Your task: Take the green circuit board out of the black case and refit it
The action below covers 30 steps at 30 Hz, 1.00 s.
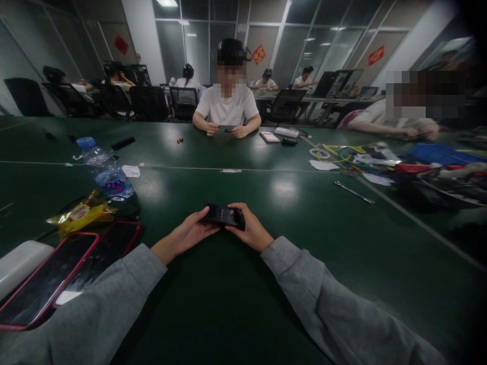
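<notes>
Two hands hold one black handheld device (222,215) above the near middle of the green table (213,304). The left hand (188,230) grips its left end, thumb on top and the other fingers beneath; the right hand (249,225) pinches its right end between thumb and fingers. The device has a small dark panel and pale markings too small to read.

At the near left lie two red-edged smartphones (49,284), side by side, and one white case (23,263); farther off are one yellow wrapper (85,213) and one clear bottle (104,167) with a blue cap, leaning. One wrench (353,192) lies to the right, near a heap of cables (342,152) too tangled to count. Seven other people are visible: one opposite (228,106), one at the far right and five in the background. Three red decorations (259,55) hang on the far walls.

The left sleeve (125,284) covers part of one smartphone, and the picture's edge cuts off the white case. The fingertips under the device are hidden, and the far right corner is dark and blurred.
</notes>
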Tool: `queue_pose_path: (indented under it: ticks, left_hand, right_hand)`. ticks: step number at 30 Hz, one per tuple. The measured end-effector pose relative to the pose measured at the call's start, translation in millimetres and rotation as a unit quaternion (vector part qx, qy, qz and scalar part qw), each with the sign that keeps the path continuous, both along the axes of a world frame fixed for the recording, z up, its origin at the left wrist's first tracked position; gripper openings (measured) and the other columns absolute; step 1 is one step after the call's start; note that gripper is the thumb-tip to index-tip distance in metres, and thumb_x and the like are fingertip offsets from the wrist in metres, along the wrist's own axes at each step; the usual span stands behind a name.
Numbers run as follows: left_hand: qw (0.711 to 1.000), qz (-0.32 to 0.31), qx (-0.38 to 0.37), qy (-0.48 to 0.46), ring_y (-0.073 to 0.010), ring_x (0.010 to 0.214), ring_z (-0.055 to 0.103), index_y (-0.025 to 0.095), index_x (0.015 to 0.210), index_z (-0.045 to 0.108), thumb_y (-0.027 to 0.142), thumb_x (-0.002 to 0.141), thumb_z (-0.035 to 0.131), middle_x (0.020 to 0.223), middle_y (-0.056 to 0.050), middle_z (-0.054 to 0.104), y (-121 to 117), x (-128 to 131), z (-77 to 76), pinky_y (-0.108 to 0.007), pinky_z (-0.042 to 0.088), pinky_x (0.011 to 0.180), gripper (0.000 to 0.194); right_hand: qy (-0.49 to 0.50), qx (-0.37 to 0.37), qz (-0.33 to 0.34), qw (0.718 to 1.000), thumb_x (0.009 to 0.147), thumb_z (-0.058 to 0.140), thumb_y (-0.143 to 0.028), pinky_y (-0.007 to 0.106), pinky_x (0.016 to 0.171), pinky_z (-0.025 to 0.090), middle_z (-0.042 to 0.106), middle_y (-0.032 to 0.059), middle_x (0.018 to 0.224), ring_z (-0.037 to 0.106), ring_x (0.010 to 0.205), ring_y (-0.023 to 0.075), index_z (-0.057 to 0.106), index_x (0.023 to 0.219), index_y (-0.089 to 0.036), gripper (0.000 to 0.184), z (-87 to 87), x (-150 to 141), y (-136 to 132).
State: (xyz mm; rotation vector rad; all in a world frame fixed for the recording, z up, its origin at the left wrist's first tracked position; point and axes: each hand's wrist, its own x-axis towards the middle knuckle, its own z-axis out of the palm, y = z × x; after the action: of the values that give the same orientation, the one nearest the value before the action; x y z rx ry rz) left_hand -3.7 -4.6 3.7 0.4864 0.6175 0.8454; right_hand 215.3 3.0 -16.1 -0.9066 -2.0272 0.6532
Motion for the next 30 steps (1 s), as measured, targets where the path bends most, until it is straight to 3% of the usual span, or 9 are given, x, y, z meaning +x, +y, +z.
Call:
queue_pose_path:
  ticks: [3, 10, 13, 19, 30]
  left_hand:
    - [1.000, 0.008, -0.006, 0.004, -0.0267, 0.113, 0.061, 0.005, 0.138, 0.039, 0.023, 0.091, 0.057, 0.120, -0.020, 0.063, 0.1, 0.7, -1.0, -0.041, 0.033, 0.111, 0.054]
    - [1.000, 0.007, -0.008, 0.003, -0.0270, 0.115, 0.060, 0.007, 0.140, 0.037, 0.023, 0.090, 0.057, 0.122, -0.019, 0.063, -0.4, -0.7, 0.7, -0.041, 0.032, 0.111, 0.056]
    - [1.000, 0.011, -0.011, 0.005, -0.0268, 0.115, 0.060, 0.006, 0.138, 0.040, 0.025, 0.090, 0.057, 0.122, -0.019, 0.063, -0.6, -0.4, 0.3, -0.040, 0.033, 0.111, 0.054]
    - [1.000, 0.015, -0.005, -0.004, -0.0244, 0.114, 0.060, 0.010, 0.136, 0.043, 0.021, 0.090, 0.057, 0.121, -0.017, 0.064, 0.6, 0.6, -5.7, -0.038, 0.033, 0.110, 0.049]
    - [0.999, 0.035, 0.011, 0.009, -0.0264, 0.118, 0.057, 0.010, 0.135, 0.042, 0.019, 0.088, 0.062, 0.125, -0.019, 0.059, -3.9, 2.3, 2.3, -0.040, 0.033, 0.112, 0.053]
  right_hand:
    - [0.012, -0.017, 0.002, 1.000, 0.078, 0.069, -0.024, 0.048, 0.098, 0.045, 0.054, 0.0085, 0.119, 0.055, 0.112, 0.0262, 0.042, 0.125, -0.026, 0.054, -0.1, 0.0, 0.4]
    - [0.049, -0.045, 0.018, 0.998, 0.079, 0.071, -0.026, 0.047, 0.102, 0.042, 0.053, 0.0074, 0.121, 0.053, 0.117, 0.0250, 0.043, 0.123, -0.026, 0.052, 3.5, -1.4, 0.8]
    - [0.075, -0.089, 0.035, 0.993, 0.075, 0.075, -0.031, 0.045, 0.100, 0.044, 0.054, 0.0067, 0.119, 0.056, 0.114, 0.0245, 0.045, 0.122, -0.026, 0.056, 4.9, -0.3, 1.6]
    - [0.127, -0.213, 0.052, 0.967, 0.085, 0.061, -0.046, 0.042, 0.088, 0.051, 0.063, 0.0050, 0.104, 0.064, 0.095, 0.0205, 0.050, 0.119, -0.024, 0.042, 7.8, 5.2, 8.1]
    - [0.219, -0.312, 0.037, 0.924, 0.077, 0.072, -0.036, 0.045, 0.093, 0.050, 0.067, 0.0050, 0.105, 0.065, 0.098, 0.0203, 0.057, 0.112, -0.023, 0.040, 7.4, 11.0, 12.4]
